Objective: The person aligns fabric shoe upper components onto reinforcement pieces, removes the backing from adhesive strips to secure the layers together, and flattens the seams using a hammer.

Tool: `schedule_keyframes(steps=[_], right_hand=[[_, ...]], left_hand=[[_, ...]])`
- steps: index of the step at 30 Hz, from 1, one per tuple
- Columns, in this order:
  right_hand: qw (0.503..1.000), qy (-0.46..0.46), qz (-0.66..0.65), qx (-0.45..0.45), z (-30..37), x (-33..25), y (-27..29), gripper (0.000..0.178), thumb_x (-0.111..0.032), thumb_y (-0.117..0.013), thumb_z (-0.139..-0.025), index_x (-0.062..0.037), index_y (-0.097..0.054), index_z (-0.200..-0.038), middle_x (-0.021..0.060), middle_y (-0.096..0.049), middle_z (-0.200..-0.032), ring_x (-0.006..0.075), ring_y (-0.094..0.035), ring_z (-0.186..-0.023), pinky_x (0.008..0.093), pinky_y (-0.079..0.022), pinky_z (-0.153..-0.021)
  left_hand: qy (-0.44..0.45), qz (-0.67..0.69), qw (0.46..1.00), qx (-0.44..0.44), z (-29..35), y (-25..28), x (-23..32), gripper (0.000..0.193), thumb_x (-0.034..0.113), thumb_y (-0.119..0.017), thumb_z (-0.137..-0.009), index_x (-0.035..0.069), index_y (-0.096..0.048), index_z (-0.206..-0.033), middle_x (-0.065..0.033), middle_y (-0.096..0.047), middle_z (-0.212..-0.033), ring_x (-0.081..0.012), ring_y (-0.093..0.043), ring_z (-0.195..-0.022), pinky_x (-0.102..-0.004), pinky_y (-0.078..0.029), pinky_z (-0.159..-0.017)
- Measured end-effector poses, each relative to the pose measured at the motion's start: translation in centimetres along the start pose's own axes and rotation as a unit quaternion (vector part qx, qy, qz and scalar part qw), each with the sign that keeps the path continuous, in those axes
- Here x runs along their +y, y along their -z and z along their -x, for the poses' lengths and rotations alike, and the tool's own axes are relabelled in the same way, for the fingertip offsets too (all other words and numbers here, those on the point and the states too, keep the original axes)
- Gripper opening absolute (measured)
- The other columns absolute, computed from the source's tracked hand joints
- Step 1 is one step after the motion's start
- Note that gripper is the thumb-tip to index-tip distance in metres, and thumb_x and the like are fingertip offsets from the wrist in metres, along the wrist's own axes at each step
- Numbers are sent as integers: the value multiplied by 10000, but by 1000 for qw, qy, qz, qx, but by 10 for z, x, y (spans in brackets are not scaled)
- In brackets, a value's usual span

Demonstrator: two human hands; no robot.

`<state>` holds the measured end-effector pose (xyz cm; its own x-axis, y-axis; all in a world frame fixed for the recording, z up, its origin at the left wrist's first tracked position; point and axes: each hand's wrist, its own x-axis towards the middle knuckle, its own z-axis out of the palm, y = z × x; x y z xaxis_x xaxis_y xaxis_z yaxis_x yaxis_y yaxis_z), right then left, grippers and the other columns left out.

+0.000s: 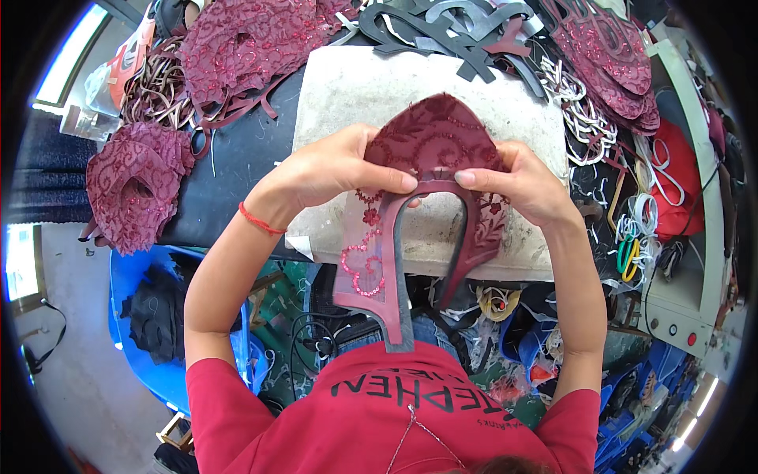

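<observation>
A maroon shoe upper (434, 146), covered in sequined lace, is held up over the white board (332, 103). Its rounded toe points away from me, and its two open sides hang toward my body. My left hand (335, 170) is closed on the left edge, the thumb pressed by the inner curve of the opening. On the opposite edge my right hand (525, 182) grips it the same way, thumb pointing inward. Most of the other fingers are hidden beneath the upper.
Stacked maroon lace uppers (237, 51) lie at the far left, with another bunch (138, 186) nearer and more (608, 63) at the far right. Dark cut pieces (442, 31) lie behind the board. A blue tub (130, 312) stands lower left; yellow-handled scissors (629, 261) are at right.
</observation>
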<state>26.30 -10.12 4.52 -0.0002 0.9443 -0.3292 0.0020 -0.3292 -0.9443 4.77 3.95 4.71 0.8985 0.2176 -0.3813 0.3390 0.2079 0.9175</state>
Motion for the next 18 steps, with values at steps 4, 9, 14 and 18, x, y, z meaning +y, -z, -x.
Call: schedule_keyframes(steps=[4,9,14,18], right_hand=[[973,120,188,57,20,-12,-8,216,-69,-726,-790,-2,-673,-989,17,-659,-815,73,-581,-742,227,-463,-664],[871,315,350,142,45,-25,-20,238,-11,-703,-716,-30,-672,-952,95,-684,-967,182,-646,-892,298,-500,-762],[922,251,244,165,28,-42,18,189,-80,-706,-800,-37,-677,-981,33,-688,-885,106,-639,-751,251,-499,-655],[843,338,-106,405,-4,-81,124,222,-156,-704,-850,8,-651,-991,21,-665,-892,87,-589,-724,240,-486,-649]], left_hand=[[-67,-128,988,52,12,-9,11,208,4,-689,-783,-6,-667,-990,-40,-699,-887,-90,-624,-820,-249,-494,-742],[-294,-403,854,147,40,-45,25,327,-98,-648,-654,19,-670,-959,-86,-687,-874,-164,-666,-809,-295,-516,-723],[-312,-228,833,396,51,-17,20,459,-31,-671,-773,-10,-557,-1217,-130,-592,-1215,-211,-584,-1103,-334,-458,-944],[-321,-183,808,459,73,0,26,354,48,-551,-929,-19,-506,-1274,-121,-577,-1224,-197,-559,-1121,-335,-432,-980]])
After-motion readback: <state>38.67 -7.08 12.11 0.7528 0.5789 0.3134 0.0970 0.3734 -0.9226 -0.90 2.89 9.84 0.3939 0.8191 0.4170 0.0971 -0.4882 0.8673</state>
